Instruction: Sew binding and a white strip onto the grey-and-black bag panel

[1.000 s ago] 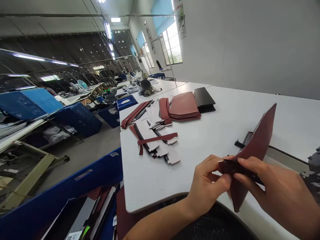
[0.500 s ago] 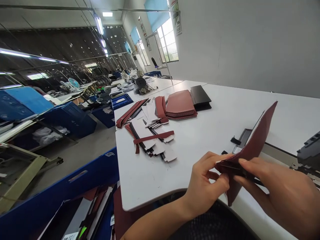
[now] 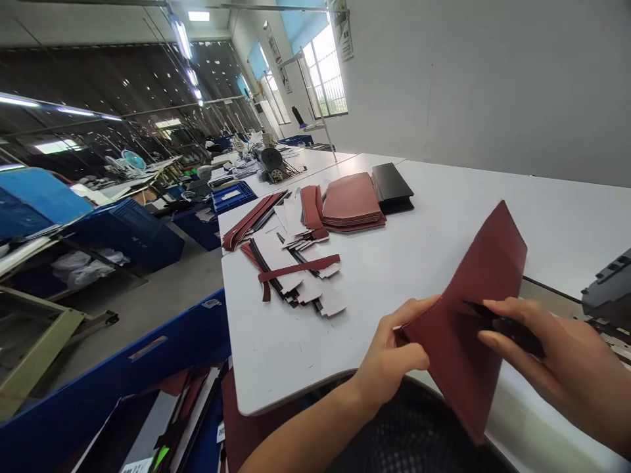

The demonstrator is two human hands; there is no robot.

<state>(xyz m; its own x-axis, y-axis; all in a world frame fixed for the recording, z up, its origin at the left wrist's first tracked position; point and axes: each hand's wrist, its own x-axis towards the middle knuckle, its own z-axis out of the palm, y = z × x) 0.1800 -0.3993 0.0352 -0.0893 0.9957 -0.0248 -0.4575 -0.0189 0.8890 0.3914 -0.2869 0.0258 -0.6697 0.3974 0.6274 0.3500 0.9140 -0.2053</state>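
My left hand (image 3: 394, 361) pinches the left corner of a dark red leather-like panel (image 3: 463, 328), which is tilted up over the table's near edge. A line of stitching runs along the panel's upper left edge. In my right hand (image 3: 557, 361) are what look like black thread snips (image 3: 513, 332), gripped between thumb and fingers. Their dark pointed tip lies in front of the panel's face; whether it touches I cannot tell. The panel hides part of the table behind it.
On the white table (image 3: 276, 361) lie loose red and white strips (image 3: 296, 269), a stack of red panels (image 3: 352, 200) and a black stack (image 3: 393, 187). A dark grey machine part (image 3: 608, 286) stands at right. A blue bin (image 3: 148, 355) holds folders at lower left.
The panel has turned from nearly edge-on to show its broad red face. My right hand has drawn back slightly from the edge, and the black tool now shows plainly.
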